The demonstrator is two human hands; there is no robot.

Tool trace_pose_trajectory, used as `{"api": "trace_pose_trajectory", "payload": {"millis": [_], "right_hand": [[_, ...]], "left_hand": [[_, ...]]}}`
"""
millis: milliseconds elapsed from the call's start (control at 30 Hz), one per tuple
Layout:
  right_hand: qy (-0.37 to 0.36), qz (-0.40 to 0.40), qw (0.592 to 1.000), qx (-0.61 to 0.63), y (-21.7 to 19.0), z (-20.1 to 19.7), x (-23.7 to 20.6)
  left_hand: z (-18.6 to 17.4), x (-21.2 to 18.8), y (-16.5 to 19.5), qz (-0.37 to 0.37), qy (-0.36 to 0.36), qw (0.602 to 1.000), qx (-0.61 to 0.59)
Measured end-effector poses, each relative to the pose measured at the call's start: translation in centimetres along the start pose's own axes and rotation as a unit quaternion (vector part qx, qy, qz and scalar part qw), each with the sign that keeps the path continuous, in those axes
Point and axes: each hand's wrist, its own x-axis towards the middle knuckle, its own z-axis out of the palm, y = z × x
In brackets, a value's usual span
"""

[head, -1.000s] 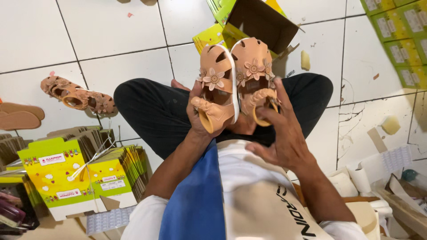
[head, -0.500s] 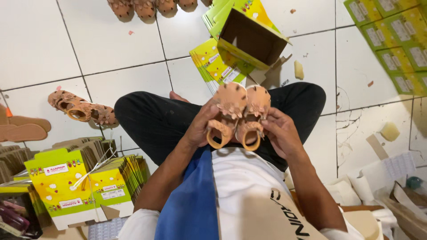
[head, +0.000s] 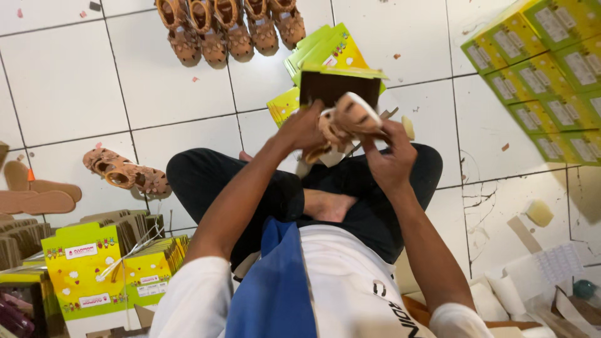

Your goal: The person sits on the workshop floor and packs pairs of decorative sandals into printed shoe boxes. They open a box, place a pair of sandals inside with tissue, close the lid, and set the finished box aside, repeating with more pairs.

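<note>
Just in front of the open shoebox (head: 338, 84), the left hand (head: 303, 128) and right hand (head: 391, 156) clamp their fingers on a pair of tan sandals (head: 344, 125). Judging by the loose pairing, one sandal could slip and snag the box's rim.

Matt tan sandals (head: 347, 125), glossy cardboard box (head: 338, 84)

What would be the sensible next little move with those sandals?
Probably lower the pair of tan sandals into the open box. Both the left hand and the right hand hold them together right at its dark mouth.
</note>
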Motion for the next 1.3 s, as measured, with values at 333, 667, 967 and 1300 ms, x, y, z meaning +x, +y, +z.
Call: {"api": "trace_pose_trajectory", "payload": {"millis": [333,667,967,1300], "right_hand": [[-0.383,-0.131,0.81,-0.424,8.8,6.6,3.5],[-0.356,-0.193,0.802,-0.439,8.8,9.1,4.8],[-0.413,0.408,0.813,0.041,1.4,2.1,-2.0],[-0.28,0.284,0.902,0.163,0.5,-4.2,-0.6]], "left_hand": [[-0.3,-9.7,-0.5,-0.03,-0.016,0.999,-0.013],[0.0,-10.0,-3.0,0.044,0.039,0.998,-0.036],[0.1,-13.5,0.1,0.201,0.012,0.979,0.039],[0.5,-10.7,-0.8,-0.161,0.236,0.938,-0.195]]}}
